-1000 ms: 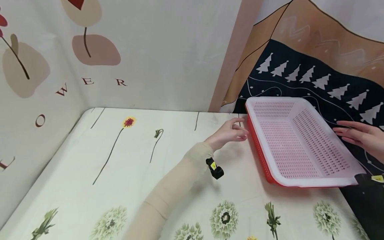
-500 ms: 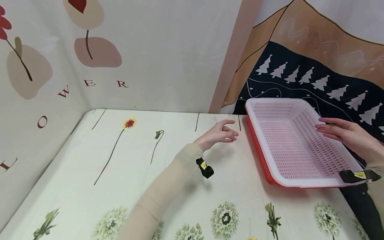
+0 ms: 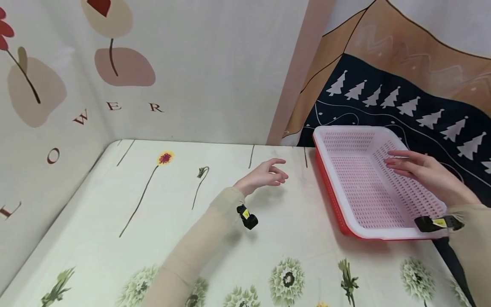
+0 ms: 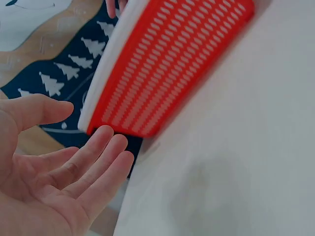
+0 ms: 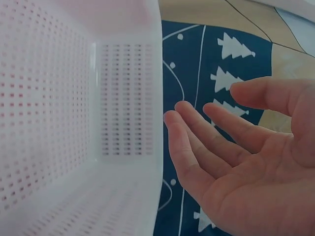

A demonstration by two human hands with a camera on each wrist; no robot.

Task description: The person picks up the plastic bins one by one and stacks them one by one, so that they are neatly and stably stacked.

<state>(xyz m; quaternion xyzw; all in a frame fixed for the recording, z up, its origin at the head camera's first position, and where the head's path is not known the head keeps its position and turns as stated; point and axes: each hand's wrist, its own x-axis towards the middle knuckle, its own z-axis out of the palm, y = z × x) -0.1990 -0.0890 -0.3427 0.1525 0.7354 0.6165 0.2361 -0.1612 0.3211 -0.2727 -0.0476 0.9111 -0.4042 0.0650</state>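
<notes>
A white perforated plastic basket [image 3: 377, 233] sits nested in a red perforated basket [image 3: 330, 196] at the table's right side. My left hand [image 3: 262, 175] hovers over the table to the left of the baskets, fingers loosely bent and holding nothing. In the left wrist view its palm and fingers [image 4: 101, 167] show bare, with the red basket's side beyond. My right hand [image 3: 429, 172] overlaps the white basket's right side in the head view, its fingers relaxed. In the right wrist view, those fingers [image 5: 182, 147] lie beside the white rim [image 5: 158, 147] and hold nothing.
The white tabletop [image 3: 230, 170] bears printed flowers and stems. A pale printed curtain [image 3: 211, 64] stands behind it, and a dark cloth with white trees [image 3: 391, 97] hangs behind and right of the baskets. Each wrist carries a small black camera [image 3: 247, 217].
My left hand has moved left, away from the red basket's side. My right hand has come in leftward from the right edge, over the white basket's right side. The baskets stay put.
</notes>
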